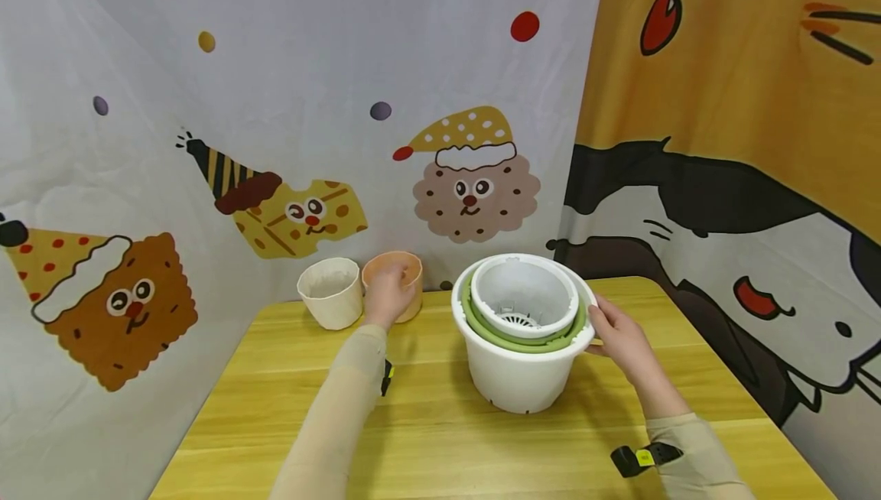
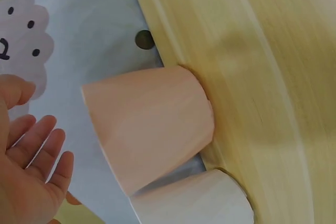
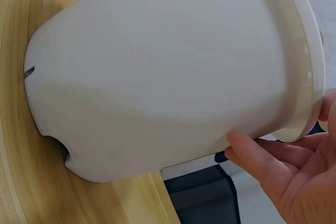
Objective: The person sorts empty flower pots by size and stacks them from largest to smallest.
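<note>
My left hand [image 1: 388,295] is over the peach-coloured flowerpot [image 1: 414,303]. The left wrist view has the hand [image 2: 31,166] just off the mouth of that pot [image 2: 152,124], fingers loosely bent and nothing between them. With my right hand [image 1: 625,339] I grip the rim of a large white flowerpot [image 1: 519,374], thumb on the rim and fingers under it, as the right wrist view also shows. Nested inside the large pot are a green pot [image 1: 530,345] and a smaller white pot [image 1: 509,286] with a slotted base.
A cream flowerpot [image 1: 335,309] stands left of the peach one, close beside it. All stand on a wood-grain table [image 1: 427,446], the small pots near its back edge. Behind hangs a printed curtain [image 1: 275,41]. A dark object [image 3: 205,198] lies beyond the table's edge.
</note>
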Demonstrator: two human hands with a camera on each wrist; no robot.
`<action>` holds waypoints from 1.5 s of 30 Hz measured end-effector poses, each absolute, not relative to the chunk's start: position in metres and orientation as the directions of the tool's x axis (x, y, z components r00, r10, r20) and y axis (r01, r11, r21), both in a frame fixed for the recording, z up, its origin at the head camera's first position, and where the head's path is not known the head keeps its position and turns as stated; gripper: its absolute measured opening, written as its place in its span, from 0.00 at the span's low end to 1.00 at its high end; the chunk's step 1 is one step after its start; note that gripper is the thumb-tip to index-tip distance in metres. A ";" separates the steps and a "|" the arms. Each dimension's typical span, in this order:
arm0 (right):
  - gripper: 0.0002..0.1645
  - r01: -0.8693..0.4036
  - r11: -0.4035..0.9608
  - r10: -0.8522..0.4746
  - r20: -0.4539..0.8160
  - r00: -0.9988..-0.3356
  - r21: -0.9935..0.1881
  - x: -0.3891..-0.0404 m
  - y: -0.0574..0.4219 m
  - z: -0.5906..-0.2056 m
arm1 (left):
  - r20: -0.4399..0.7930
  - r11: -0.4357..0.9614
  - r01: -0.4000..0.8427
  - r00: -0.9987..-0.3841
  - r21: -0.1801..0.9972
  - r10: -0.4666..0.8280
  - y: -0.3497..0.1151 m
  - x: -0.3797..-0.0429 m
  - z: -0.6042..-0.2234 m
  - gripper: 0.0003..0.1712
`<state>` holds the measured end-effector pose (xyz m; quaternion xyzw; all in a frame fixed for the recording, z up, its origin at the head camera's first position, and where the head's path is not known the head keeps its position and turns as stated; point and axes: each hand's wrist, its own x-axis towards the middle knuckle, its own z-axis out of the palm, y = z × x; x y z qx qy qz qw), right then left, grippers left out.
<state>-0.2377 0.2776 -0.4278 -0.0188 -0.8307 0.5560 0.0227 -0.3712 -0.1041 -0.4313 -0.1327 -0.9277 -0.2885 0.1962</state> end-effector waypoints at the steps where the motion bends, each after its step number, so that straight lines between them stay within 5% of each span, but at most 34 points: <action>1: 0.40 0.007 0.381 0.055 0.016 -0.998 -0.925 -0.238 0.278 -0.428 | 0.439 0.810 0.363 -0.886 0.460 0.148 -0.105 -0.372 -0.433 0.19; 10: 0.40 -0.008 0.379 0.050 0.030 -0.998 -0.925 -0.238 0.279 -0.429 | 0.433 0.881 0.363 -0.876 0.303 0.212 -0.107 -0.376 -0.445 0.27; 28: 0.40 -0.007 0.380 0.050 0.028 -0.998 -0.925 -0.237 0.279 -0.428 | 0.350 0.928 0.320 -0.906 0.192 0.240 -0.111 -0.381 -0.464 0.37; 45: 0.39 -0.010 0.381 0.051 0.032 -0.998 -0.924 -0.238 0.279 -0.430 | 0.357 0.946 0.302 -0.902 0.119 0.243 -0.112 -0.385 -0.470 0.25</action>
